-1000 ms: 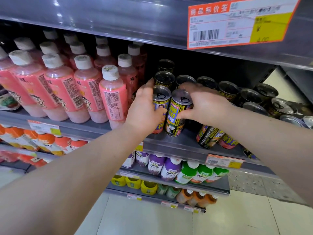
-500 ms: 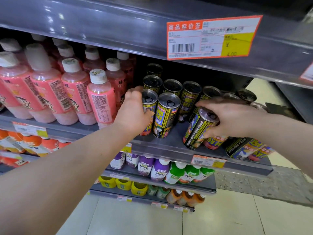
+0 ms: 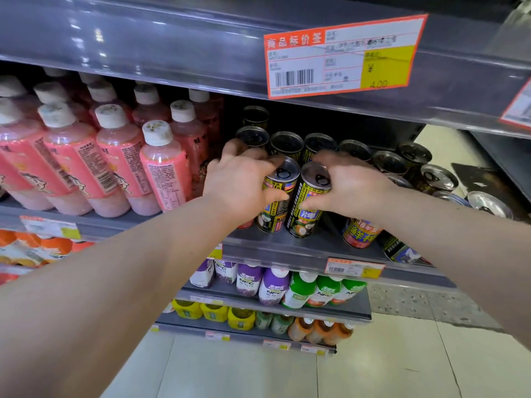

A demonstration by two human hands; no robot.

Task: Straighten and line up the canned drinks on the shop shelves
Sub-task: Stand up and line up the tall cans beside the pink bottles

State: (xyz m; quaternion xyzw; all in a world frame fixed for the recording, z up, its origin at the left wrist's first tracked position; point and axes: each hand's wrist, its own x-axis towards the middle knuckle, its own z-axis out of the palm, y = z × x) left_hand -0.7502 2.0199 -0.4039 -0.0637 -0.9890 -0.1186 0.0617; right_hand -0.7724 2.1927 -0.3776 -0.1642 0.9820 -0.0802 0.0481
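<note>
**While both hands are gripping the two front cans**

As the bare forearms (image 3: pixel 143 268) are lying across the foreground, the left hand (image 3: pixel 241 185) is wrapping its thumb and curled fingers round a black-and-yellow drink can (image 3: pixel 274 208). The right hand (image 3: pixel 353 182) is clasping the neighbouring can (image 3: pixel 307 214), with its thumb across the label and its fingers over the rim. Both cans are standing side by side near the front lip of the grey shelf (image 3: pixel 287 248), pull-tabs facing up. Just right of them, a red-labelled can (image 3: pixel 360 234) is showing "38年". Behind, more cans (image 3: pixel 287 143) are standing in rows, and those at the far right are leaning. Left of the cans, pink bottles (image 3: pixel 166 168) with white caps are filling the same shelf. Overhead, an orange-bordered price tag (image 3: pixel 342 56) is reading "商品标价签", with "¥ 4.00" on its yellow patch. Farther down, purple bottles (image 3: pixel 273 285) and green bottles (image 3: pixel 298 291) marked "NFC" are sitting on a lower shelf (image 3: pixel 316 313).
</note>
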